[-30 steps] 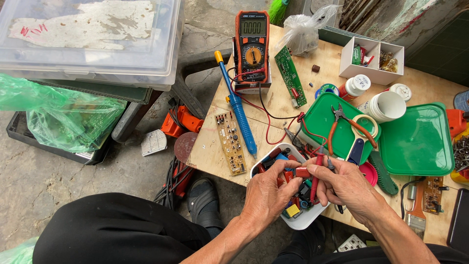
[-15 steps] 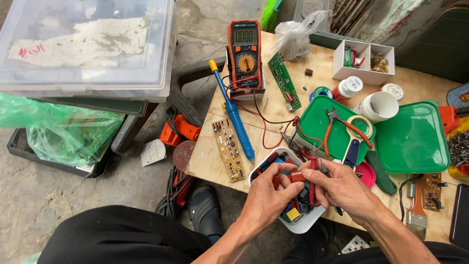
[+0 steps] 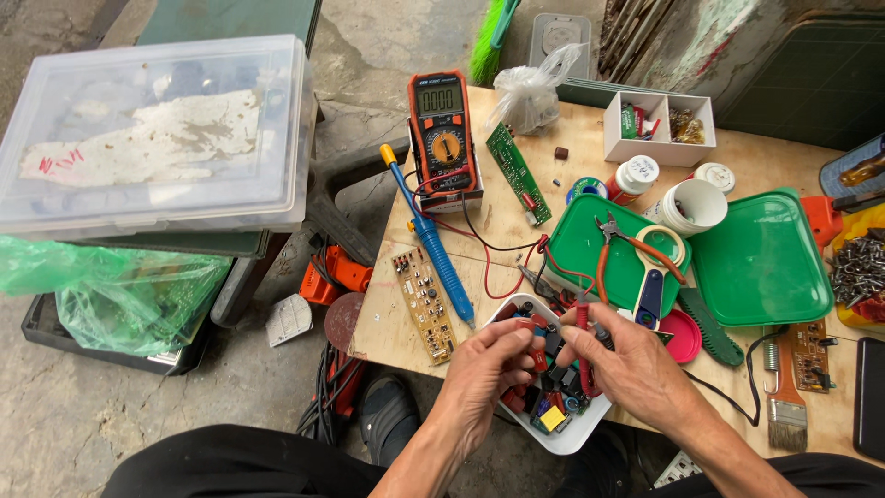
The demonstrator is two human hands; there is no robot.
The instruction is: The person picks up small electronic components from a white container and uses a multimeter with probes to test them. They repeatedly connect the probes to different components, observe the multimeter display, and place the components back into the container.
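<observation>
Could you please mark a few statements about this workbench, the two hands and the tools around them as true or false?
1. Both hands are over the white tray of small parts. True.
2. The left hand pinches a small red component. True.
3. The blue soldering iron lies inside the green tray. False: it lies on the wooden table, beside the multimeter.
4. The right hand holds the paintbrush. False: it holds a red probe.

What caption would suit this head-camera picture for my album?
Left hand and right hand pinch small red parts over a white tray of components, beside a blue soldering iron.
</observation>
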